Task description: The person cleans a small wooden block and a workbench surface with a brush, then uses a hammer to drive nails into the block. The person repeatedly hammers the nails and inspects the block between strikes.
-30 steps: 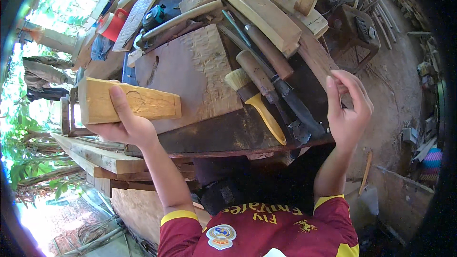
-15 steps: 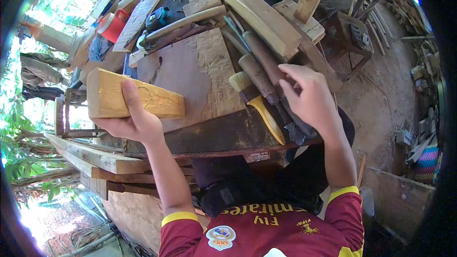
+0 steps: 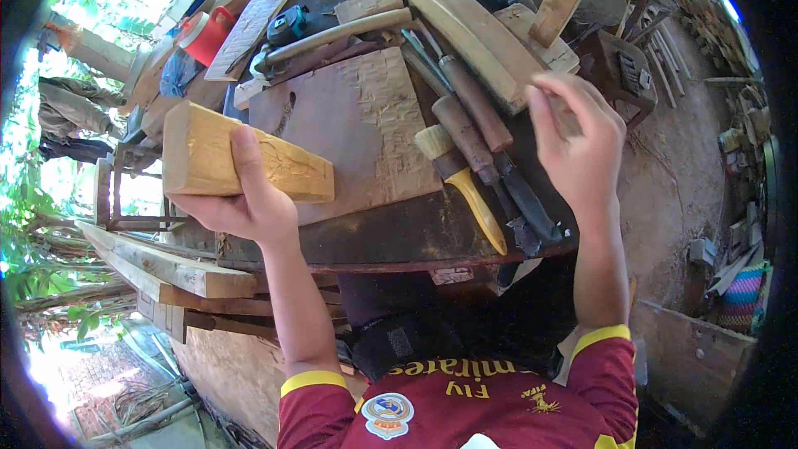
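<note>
**Tapered wooden block (image 3: pixel 287 168) in hand at a crowded workbench (image 3: pixel 374 239)**

Seen from the head camera, a person in a maroon shirt (image 3: pixel 465 416) with yellow cuffs grips the block in the left hand (image 3: pixel 264 209), thumb laid across its face and fingers wrapped beneath. The wide end points left and the narrower end right, in front of the left part of a flat board (image 3: pixel 332 129); whether block and board touch, one cannot tell. The board, smooth on one side and roughly chiselled on the other, lies on the dark bench top.

The right hand (image 3: pixel 584 137) is raised near the end of a thick timber (image 3: pixel 470 33), its fingers loosely curled and the thumb a narrow gap from the fingertips, with nothing visible between them.

Between the hands, a paintbrush (image 3: pixel 482 212) with a yellow handle and pale bristles lies beside a wooden-handled tool (image 3: pixel 463 135). A second wooden handle (image 3: pixel 478 106) rests just past it, nearer the timber. Along the board's far edge stretches a hammer (image 3: pixel 341 36), with a teal-and-black case (image 3: pixel 288 25) just beyond. At the upper left, a red jug (image 3: pixel 208 37) stands near a blue plastic bag (image 3: pixel 179 75). Long planks (image 3: pixel 195 273) are stacked at the lower left, beside the bench.
</note>
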Demonstrator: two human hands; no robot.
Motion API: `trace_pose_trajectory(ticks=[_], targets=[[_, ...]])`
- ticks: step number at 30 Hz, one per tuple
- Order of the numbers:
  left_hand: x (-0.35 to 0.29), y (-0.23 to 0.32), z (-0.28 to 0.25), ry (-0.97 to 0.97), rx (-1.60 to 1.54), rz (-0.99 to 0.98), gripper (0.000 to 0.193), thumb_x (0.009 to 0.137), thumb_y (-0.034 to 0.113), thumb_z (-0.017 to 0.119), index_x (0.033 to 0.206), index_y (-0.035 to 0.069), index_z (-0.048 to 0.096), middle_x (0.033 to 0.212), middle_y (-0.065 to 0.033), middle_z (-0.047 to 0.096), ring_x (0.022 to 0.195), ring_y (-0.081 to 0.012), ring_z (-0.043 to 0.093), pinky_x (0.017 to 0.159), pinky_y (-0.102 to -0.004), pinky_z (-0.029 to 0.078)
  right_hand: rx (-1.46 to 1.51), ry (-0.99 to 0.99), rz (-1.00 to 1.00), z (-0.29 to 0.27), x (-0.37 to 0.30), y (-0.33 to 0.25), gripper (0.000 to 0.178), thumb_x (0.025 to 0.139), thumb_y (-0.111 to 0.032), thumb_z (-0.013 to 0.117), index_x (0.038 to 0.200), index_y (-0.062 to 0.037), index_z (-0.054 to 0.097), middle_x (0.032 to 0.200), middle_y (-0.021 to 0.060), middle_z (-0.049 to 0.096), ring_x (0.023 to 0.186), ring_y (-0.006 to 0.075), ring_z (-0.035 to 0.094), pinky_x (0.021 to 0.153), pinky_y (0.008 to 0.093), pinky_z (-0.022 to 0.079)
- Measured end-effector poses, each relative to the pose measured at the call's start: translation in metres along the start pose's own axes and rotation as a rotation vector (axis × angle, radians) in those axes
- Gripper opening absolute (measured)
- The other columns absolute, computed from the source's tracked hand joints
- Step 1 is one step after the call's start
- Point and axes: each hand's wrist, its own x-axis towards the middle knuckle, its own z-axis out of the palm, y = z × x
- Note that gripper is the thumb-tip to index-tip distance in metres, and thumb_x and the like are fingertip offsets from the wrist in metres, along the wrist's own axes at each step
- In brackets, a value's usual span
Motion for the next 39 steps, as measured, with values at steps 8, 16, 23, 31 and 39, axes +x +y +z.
trace_pose_trajectory(ticks=[8, 16, 23, 31, 39], targets=[[0.001, 0.006, 0.004, -0.011, 0.067, -0.020, 0.057, 0.077, 0.010, 0.077, 0.119, -0.007, 0.042, 0.111, -0.0171, 0.052, 0.096, -0.0227, 0.057, 0.082, -0.0347, 0.051, -0.260, -0.385, -0.190, 0.118, 0.078, -0.004, 0.015, 0.080, -0.008, 0.061, 0.091, -0.0013, 0.067, 0.091, 0.0178, 0.068, 0.085, 0.0338, 0.067, 0.074, 0.0408, 0.056], [-0.003, 0.008, 0.008, -0.022, -0.043, -0.066, 0.055, 0.082, 0.014, 0.075, 0.121, -0.007, 0.042, 0.111, -0.0178, 0.054, 0.098, -0.0232, 0.058, 0.083, -0.0339, 0.053, -0.366, -0.571, -0.387, 0.202, 0.122, 0.019, 0.011, 0.077, -0.005, 0.061, 0.086, -0.0021, 0.068, 0.093, 0.0166, 0.069, 0.091, 0.0303, 0.068, 0.081, 0.0385, 0.054], [-0.003, 0.006, 0.010, 0.009, -0.104, -0.035, 0.056, 0.081, 0.012, 0.075, 0.123, -0.006, 0.042, 0.113, -0.0181, 0.054, 0.098, -0.0244, 0.058, 0.082, -0.0348, 0.053, -0.421, -0.573, -0.445, 0.225, 0.122, 0.025, 0.015, 0.077, -0.009, 0.062, 0.088, -0.0021, 0.067, 0.093, 0.0178, 0.069, 0.092, 0.0313, 0.067, 0.080, 0.0401, 0.055], [-0.001, 0.004, 0.009, -0.035, -0.082, -0.015, 0.057, 0.081, 0.013, 0.075, 0.123, -0.007, 0.042, 0.113, -0.0186, 0.055, 0.098, -0.0251, 0.058, 0.083, -0.0366, 0.051, -0.355, -0.562, -0.511, 0.163, 0.122, -0.034, 0.020, 0.073, -0.013, 0.060, 0.087, 0.0005, 0.061, 0.079, 0.0209, 0.066, 0.077, 0.0358, 0.067, 0.069, 0.0453, 0.054], [-0.001, 0.001, 0.006, -0.038, -0.070, 0.032, 0.053, 0.081, 0.013, 0.074, 0.120, -0.007, 0.044, 0.111, -0.0183, 0.055, 0.097, -0.0246, 0.058, 0.083, -0.0367, 0.050, -0.027, -0.305, -0.020, 0.015, 0.025, -0.029, 0.017, 0.080, -0.012, 0.065, 0.090, -0.0002, 0.058, 0.064, 0.0110, 0.059, 0.056, 0.0243, 0.058, 0.056, 0.0348, 0.045]])
